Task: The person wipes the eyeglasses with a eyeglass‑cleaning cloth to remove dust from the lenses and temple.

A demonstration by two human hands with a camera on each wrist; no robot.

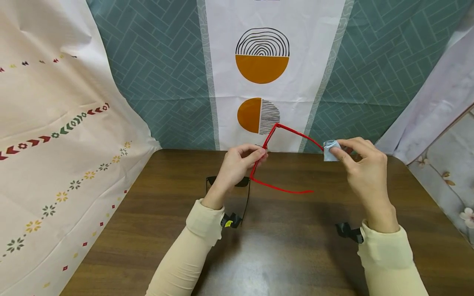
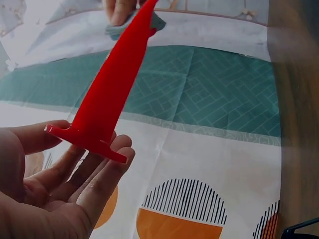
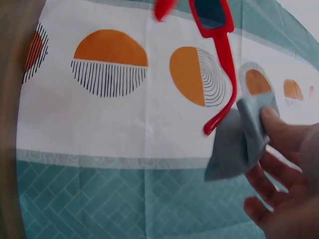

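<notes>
My left hand point(image 1: 237, 164) pinches the front of a pair of red sunglasses point(image 1: 296, 132), held up above the table with both temples unfolded and pointing right. In the left wrist view one broad red temple point(image 2: 109, 89) stretches away from the fingers. My right hand point(image 1: 366, 168) pinches a folded grey-blue cloth point(image 1: 331, 151) between thumb and fingers, at the tip of the farther temple. The right wrist view shows the cloth point(image 3: 232, 144) hanging right beside that curved red tip point(image 3: 212, 127), with a dark lens point(image 3: 209, 12) at the top.
Black-framed sunglasses point(image 1: 242, 182) lie on the brown wooden table point(image 1: 296, 230), partly hidden behind my left hand and wrist. A patterned green and white curtain point(image 1: 166, 82) hangs at the table's back edge. Pale printed cloths line the left point(image 1: 74, 164) and right sides.
</notes>
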